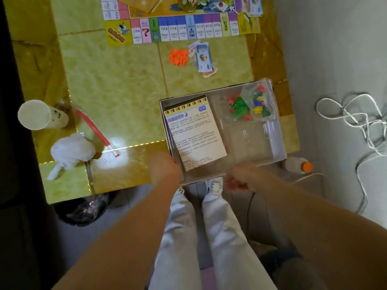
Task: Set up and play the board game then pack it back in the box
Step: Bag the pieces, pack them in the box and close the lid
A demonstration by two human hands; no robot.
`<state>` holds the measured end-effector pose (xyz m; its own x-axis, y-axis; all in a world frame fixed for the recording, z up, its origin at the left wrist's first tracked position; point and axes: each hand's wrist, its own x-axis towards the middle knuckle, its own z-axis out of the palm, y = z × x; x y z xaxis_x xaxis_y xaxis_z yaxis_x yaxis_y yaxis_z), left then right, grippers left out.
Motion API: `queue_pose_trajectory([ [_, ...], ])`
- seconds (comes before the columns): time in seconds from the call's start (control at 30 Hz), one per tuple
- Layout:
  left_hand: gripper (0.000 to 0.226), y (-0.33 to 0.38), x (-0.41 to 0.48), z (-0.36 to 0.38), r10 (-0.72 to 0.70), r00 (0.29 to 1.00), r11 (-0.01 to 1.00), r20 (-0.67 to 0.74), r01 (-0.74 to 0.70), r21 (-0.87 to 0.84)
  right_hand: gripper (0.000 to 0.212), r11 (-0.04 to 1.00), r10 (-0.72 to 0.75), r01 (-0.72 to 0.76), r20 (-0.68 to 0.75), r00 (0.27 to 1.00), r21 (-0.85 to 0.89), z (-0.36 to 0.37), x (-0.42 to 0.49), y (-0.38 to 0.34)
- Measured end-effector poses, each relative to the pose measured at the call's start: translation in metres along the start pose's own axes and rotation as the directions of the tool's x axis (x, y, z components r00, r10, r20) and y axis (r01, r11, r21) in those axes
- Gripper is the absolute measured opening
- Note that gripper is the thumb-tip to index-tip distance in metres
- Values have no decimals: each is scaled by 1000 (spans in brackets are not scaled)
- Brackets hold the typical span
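Left hand touches the lower-left corner of the open box; right hand curls its fingers at the near edge (blur hides either grip).

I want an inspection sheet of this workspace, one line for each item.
Surface: yellow-green marbled table, glare near front edge.
Job's things: game board at far edge; orange tokens beside banknote pile; open box at near right corner holds instruction sheet and bag of coloured pieces.
Clutter: paper cup, red straw, crumpled white bag at left.
Hands: left hand at box's near-left corner, right hand at its near edge; blurred, grip unclear.
Cables: white cables on floor, right.
Surroundings: orange-capped bottle and black bin on floor.
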<state>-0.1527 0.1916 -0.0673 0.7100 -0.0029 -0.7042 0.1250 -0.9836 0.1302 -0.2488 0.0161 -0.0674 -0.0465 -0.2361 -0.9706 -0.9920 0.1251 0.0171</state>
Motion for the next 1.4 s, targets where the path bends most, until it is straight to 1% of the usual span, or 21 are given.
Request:
queue_pose_trajectory([
  [0.07, 25, -1, -4, 5, 9, 1000, 1000, -8, -9, 15, 11, 996, 3, -1, -29, 1000, 87, 11, 8, 9],
  [0.17, 23, -2, -5, 11, 16, 1000, 1000, -21, -16, 22, 16, 985, -32, 45, -86, 996, 165, 23, 19, 20],
  [0.23, 24, -3, -7, 12, 11, 1000, 1000, -15, -11, -4, 13, 954, -8, 37, -101, 995, 296, 28, 17, 25],
  [0.33, 18, -7, -9, 15, 13, 1000, 1000, 2, -13, -5, 14, 916, 30, 8, -89, 996, 401, 32, 14, 25],
  [0.43, 26, -11, -7, 22, 16, 1000, 1000, -11, -16, 16, 22, 874, 40, 2, -75, 996, 486, 34, 15, 20],
  [0.5, 28, -10, -6, 25, 8, 1000, 1000, -7, -8, 29, 25, 876, 43, -1, -77, 996, 483, 36, 18, 19],
  [0.6, 12, -7, -9, 27, -24, 1000, 1000, -15, 24, 2, 27, 883, 39, 14, -102, 994, 469, 35, 19, 17],
  [0.67, 11, -7, -12, 27, -17, 999, 1000, -48, 17, 3, 27, 885, 22, 37, -121, 992, 464, 34, 20, 15],
  [0.8, 15, -1, -12, 25, -5, 993, 1000, -121, 4, -4, 25, 891, -5, 58, -117, 993, 451, 28, 26, 5],
  [0.87, 21, 1, -11, 24, -27, 986, 999, -163, 23, -25, 23, 897, -11, 55, -103, 995, 438, 25, 26, 0],
  [0.97, 25, 6, -11, 26, -107, 973, 986, -203, 78, -147, 25, 911, -18, 54, -90, 996, 408, 24, 27, -1],
  [1.07, 29, 7, -8, 31, -197, 961, 955, -192, 144, -259, 25, 924, -8, 33, -67, 998, 382, 22, 26, -3],
  [1.13, 32, 8, -6, 33, -227, 957, 946, -181, 172, -275, 23, 932, -8, 19, -34, 999, 362, 17, 24, -6],
  [1.2, 35, 11, -5, 37, -232, 959, 952, -164, 190, -239, 23, 937, -14, 14, -3, 1000, 350, 13, 23, -7],
  [1.27, 31, 12, -4, 40, -238, 959, 952, -154, 198, -235, 21, 937, -24, 15, 22, 999, 348, 11, 24, -6],
  [1.37, 27, 7, 5, 37, -222, 964, 945, -146, 176, -274, 18, 934, -53, 31, 52, 997, 357, 9, 27, -2],
  [1.4, 23, 5, 7, 35, -223, 965, 938, -138, 175, -298, 17, 934, -60, 35, 59, 996, 357, 9, 28, -1],
])
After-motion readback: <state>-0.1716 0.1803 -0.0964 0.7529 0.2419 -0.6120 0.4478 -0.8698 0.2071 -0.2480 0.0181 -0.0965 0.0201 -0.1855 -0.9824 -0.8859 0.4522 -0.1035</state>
